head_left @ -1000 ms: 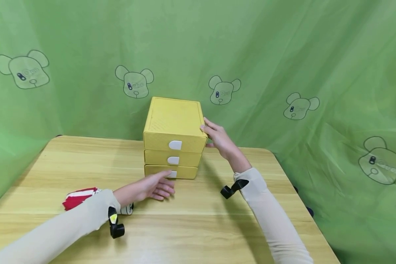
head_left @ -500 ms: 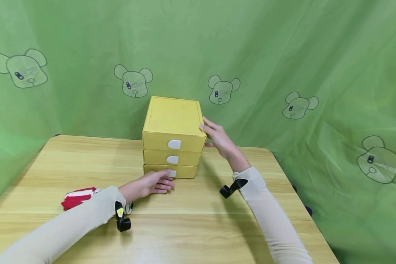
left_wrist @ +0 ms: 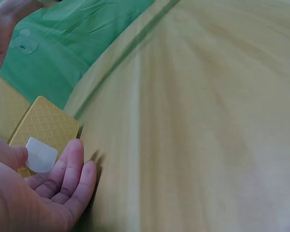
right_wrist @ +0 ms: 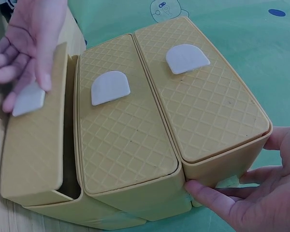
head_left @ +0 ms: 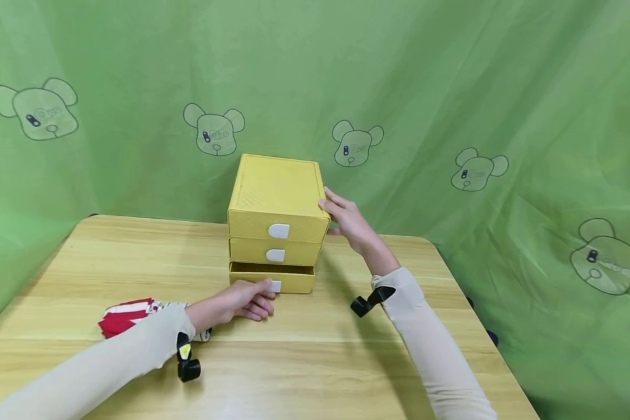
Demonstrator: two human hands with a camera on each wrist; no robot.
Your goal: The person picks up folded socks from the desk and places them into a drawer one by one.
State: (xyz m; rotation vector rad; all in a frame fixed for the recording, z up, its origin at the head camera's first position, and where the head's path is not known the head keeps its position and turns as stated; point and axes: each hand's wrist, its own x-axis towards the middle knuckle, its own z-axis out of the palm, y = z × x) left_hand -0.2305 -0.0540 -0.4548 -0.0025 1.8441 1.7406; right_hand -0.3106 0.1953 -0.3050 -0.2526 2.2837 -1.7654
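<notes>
A yellow three-drawer desktop organizer (head_left: 279,184) stands toward the back of the table, its bottom drawer (head_left: 299,283) pulled slightly out. The left hand (head_left: 238,304) pinches that drawer's white tab handle (right_wrist: 30,98) between thumb and fingers. In the left wrist view, the thumb touches the front of the handle and the other fingers lie beyond it. The right hand (head_left: 349,224) rests against the organizer's right side near the top, fingers spread along it. The upper drawer (right_wrist: 203,106) and middle drawer (right_wrist: 128,135) sit flush in their frames.
A red and white cloth (head_left: 123,318) lies on the table at left, partly hidden under the left forearm. The wooden table (head_left: 294,373) ends at a green curtain (head_left: 294,70) with bear-head prints, close behind the organizer. Black cameras hang at both wrists.
The left hand closed on the bottom drawer's handle and drew the drawer a little toward the person, showing a dark gap above its front. The right hand kept its place.
</notes>
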